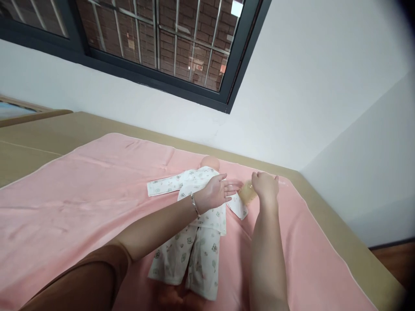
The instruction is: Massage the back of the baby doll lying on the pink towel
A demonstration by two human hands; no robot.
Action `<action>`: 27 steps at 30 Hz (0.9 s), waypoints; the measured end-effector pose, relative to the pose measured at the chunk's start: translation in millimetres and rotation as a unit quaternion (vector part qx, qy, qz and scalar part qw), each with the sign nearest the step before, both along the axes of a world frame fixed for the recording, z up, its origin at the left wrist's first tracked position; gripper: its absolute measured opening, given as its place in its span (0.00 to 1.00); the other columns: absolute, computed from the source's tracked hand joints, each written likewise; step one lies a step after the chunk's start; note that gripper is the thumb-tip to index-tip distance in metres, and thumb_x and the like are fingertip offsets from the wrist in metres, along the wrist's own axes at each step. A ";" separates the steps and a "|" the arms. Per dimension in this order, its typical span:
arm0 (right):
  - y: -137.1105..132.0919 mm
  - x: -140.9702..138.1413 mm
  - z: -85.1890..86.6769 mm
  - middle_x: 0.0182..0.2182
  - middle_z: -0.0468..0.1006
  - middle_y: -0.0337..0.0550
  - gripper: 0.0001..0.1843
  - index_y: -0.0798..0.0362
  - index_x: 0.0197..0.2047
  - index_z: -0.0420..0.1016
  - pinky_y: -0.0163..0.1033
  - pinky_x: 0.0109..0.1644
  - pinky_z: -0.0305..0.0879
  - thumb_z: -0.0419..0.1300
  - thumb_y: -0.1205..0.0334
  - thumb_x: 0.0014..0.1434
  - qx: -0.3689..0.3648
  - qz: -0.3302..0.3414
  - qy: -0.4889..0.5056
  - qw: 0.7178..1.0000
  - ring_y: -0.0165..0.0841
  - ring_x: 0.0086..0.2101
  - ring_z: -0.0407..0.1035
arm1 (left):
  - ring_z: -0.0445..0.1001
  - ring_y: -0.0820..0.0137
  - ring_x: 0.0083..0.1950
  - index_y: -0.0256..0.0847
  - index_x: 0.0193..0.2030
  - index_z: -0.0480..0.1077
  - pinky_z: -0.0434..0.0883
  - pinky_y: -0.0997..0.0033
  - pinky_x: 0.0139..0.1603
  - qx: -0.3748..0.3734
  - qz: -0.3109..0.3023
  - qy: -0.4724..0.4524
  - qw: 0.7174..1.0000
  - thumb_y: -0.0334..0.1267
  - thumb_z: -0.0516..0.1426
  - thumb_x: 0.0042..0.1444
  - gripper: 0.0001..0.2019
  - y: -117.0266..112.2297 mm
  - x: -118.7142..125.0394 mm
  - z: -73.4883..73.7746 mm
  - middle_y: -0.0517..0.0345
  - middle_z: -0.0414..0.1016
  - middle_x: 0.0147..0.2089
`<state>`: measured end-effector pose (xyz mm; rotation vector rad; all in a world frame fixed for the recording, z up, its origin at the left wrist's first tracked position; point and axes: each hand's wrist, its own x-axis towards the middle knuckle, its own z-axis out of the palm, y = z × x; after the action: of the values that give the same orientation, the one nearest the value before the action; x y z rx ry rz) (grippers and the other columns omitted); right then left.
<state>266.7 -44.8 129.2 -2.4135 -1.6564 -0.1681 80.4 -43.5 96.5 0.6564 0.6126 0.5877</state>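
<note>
A baby doll (210, 163) lies on its back, dressed in a white top (207, 219) and white trousers (202, 259) with small printed figures. Over the doll's chest, my left hand (215, 192) is turned palm up with its fingers stretched toward the right. A silver bangle (195, 204) circles that wrist. My right hand (266, 185) is closed around a small clear bottle of yellowish liquid (247, 193), tilted toward my left fingers. The bottle is blurred, so its mouth cannot be made out. One sleeve (238, 206) of the top shows below the bottle.
A pink blanket (106, 181) is spread under the doll on a wooden surface (32, 147). Behind it rises a white wall (282, 108) with a dark-framed window (227, 101). A wooden-edged object (48, 114) stands at the far left.
</note>
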 end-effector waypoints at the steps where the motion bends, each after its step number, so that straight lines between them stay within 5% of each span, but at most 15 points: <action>1: 1.2 2.7 2.7 0.39 0.82 0.57 0.27 0.59 0.39 0.80 0.58 0.69 0.41 0.40 0.61 0.66 -0.010 0.003 -0.001 1.000 0.43 0.44 0.76 | 0.62 0.56 0.70 0.35 0.54 0.70 0.56 0.55 0.71 0.001 0.009 0.003 1.000 0.55 0.46 0.63 0.27 0.9 -6.0 0.3 0.40 0.67 0.65; 13: 0.0 -5.4 1.1 0.42 0.82 0.57 0.27 0.59 0.41 0.79 0.57 0.67 0.48 0.38 0.60 0.67 -0.054 -0.025 -0.056 0.997 0.46 0.46 0.76 | 0.63 0.56 0.70 0.33 0.57 0.69 0.58 0.57 0.71 -0.022 0.014 -0.058 0.998 0.50 0.47 0.64 0.25 -4.3 -53.7 23.8 0.40 0.65 0.67; 17: -5.7 -11.7 -2.2 0.58 0.73 0.59 0.27 0.58 0.58 0.72 0.69 0.69 0.38 0.41 0.55 0.68 -0.022 -0.015 0.010 1.000 0.52 0.63 0.62 | 0.64 0.57 0.69 0.31 0.60 0.68 0.59 0.58 0.70 -0.029 0.007 -0.083 0.996 0.48 0.46 0.65 0.26 -10.9 -62.9 33.2 0.40 0.65 0.68; 19: -18.9 -25.5 -0.7 0.66 0.63 0.60 0.31 0.58 0.68 0.60 0.73 0.69 0.30 0.41 0.50 0.69 0.046 0.027 0.050 0.997 0.51 0.70 0.45 | 0.64 0.57 0.69 0.30 0.63 0.64 0.59 0.58 0.70 -0.025 0.003 -0.090 0.996 0.48 0.45 0.66 0.27 -16.0 -65.4 39.1 0.38 0.63 0.69; 22: -46.4 -59.9 2.7 0.72 0.48 0.54 0.34 0.52 0.74 0.43 0.69 0.70 0.20 0.38 0.47 0.71 0.144 0.155 0.129 0.969 0.45 0.72 0.39 | 0.60 0.57 0.72 0.32 0.71 0.53 0.56 0.55 0.72 -0.003 -0.022 -0.107 0.994 0.52 0.42 0.67 0.32 -26.7 -66.6 47.6 0.38 0.60 0.71; 27: -76.3 -116.7 -4.9 0.74 0.26 0.42 0.37 0.45 0.75 0.24 0.71 0.71 0.24 0.39 0.47 0.71 0.182 0.377 0.085 0.904 0.47 0.72 0.21 | 0.53 0.57 0.75 0.41 0.74 0.48 0.52 0.53 0.74 0.056 -0.096 -0.201 0.973 0.64 0.36 0.65 0.38 -43.5 -74.1 62.6 0.48 0.55 0.74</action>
<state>150.0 -121.0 124.3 -1.3569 -2.1021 -0.1189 6.4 -86.9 159.1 0.6701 0.1365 0.5564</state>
